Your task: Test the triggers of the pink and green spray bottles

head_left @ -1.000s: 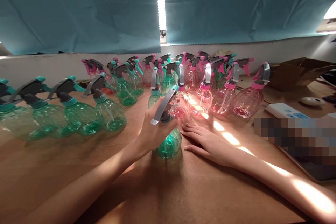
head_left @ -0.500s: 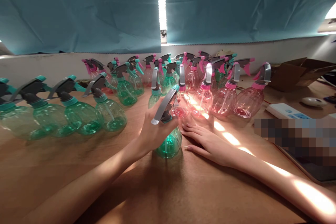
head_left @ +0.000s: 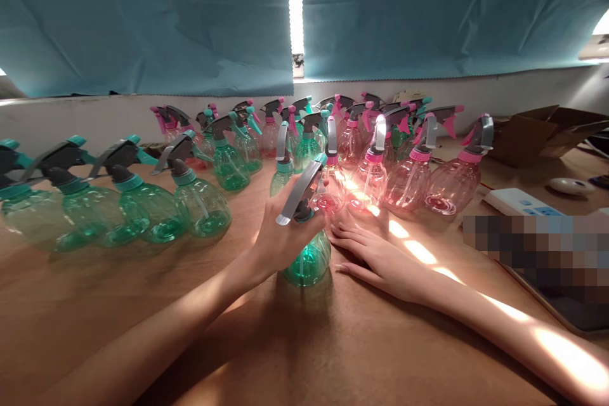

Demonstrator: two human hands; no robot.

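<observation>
In the middle of the table a green spray bottle (head_left: 309,261) stands upright, its grey trigger head angled toward me. My left hand (head_left: 285,228) is wrapped round its upper part, just below the head; the fingertips are hidden behind the bottle. My right hand (head_left: 373,254) lies flat on the wooden table (head_left: 361,349) just right of that bottle, fingers stretched out and holding nothing. Close behind my hands are another green spray bottle (head_left: 284,168) and a pink spray bottle (head_left: 368,181).
A row of green spray bottles (head_left: 202,206) stands at left, and pink spray bottles (head_left: 454,181) at right. Several mixed ones fill the back by the wall. An open cardboard box (head_left: 542,136), a white mouse (head_left: 571,186) and a white power strip (head_left: 518,201) lie at right.
The view has shifted very slightly. Both hands and the held spray bottle have stayed in place on the table.
</observation>
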